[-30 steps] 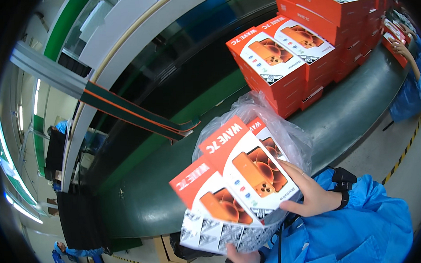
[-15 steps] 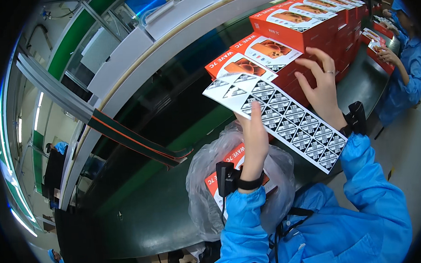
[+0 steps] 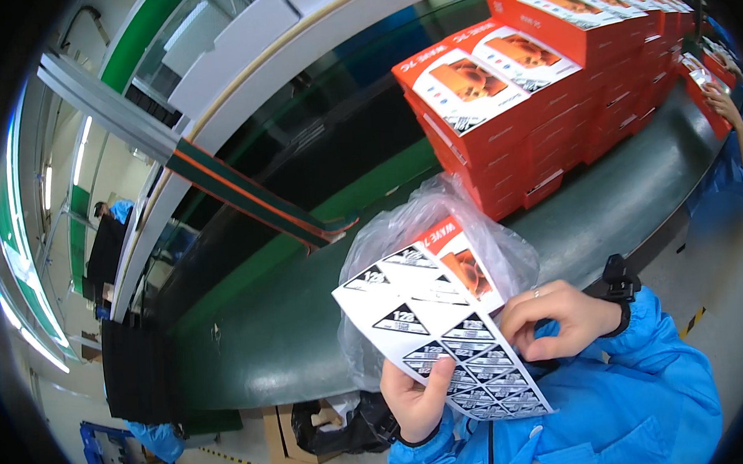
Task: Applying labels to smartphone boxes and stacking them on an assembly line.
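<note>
A white sheet of black-and-white triangular stickers (image 3: 374, 306) is tilted in front of my body, gripped at its lower left edge by my left hand (image 3: 415, 398). The left thumb presses on its printed face. Several sticker places in its upper part are bare. Beside the sheet's right edge is my right hand (image 3: 565, 316), fingers curled in; whatever is between its fingertips is hidden. Partly behind the sheet, a red-and-white phone box (image 3: 473, 270) lies in a crumpled clear plastic bag (image 3: 507, 246) on the dark green belt (image 3: 260, 355).
Tall stacks of red phone boxes (image 3: 489, 154) stand on the belt at the far right. A green-and-orange-edged bar (image 3: 248, 196) juts over the belt at left. Black bags and a cardboard box (image 3: 286, 451) sit below the near edge. A co-worker's hand (image 3: 722, 106) holds a box at far right.
The sheet and both hands have come down from the box stack to near my body. My right hand, spread over the stack before, is now curled beside the sheet. The view has shifted.
</note>
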A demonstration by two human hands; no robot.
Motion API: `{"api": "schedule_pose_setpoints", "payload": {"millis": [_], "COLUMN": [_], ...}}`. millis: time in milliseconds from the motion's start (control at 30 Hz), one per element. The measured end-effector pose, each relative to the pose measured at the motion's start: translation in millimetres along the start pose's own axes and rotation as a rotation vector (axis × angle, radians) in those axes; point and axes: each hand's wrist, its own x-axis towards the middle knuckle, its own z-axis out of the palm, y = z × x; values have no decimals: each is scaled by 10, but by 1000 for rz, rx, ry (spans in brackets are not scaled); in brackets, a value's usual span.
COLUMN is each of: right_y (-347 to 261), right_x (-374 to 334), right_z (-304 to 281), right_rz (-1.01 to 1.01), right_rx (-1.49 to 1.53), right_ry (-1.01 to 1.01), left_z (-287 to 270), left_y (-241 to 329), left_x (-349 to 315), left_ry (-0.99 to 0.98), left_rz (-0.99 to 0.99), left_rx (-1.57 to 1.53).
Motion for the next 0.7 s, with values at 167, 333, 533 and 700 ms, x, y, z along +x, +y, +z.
{"api": "schedule_pose_setpoints", "payload": {"millis": [167, 333, 533, 700], "right_y": [211, 210, 117, 140], "right_x": [187, 353, 448, 527], "right_z": [385, 580, 608, 786], "right_rz": [25, -111, -337, -534], "right_rx": [-28, -226, -401, -438], "right_ry": [84, 217, 228, 156], "left_z": [-155, -381, -631, -921], "left_y": [-44, -28, 147, 298], "left_x": [-199, -322, -496, -649], "left_ry": [268, 385, 530, 679], "left_rz": [44, 161, 401, 506], "left_rx": [-52, 178, 234, 339]}}
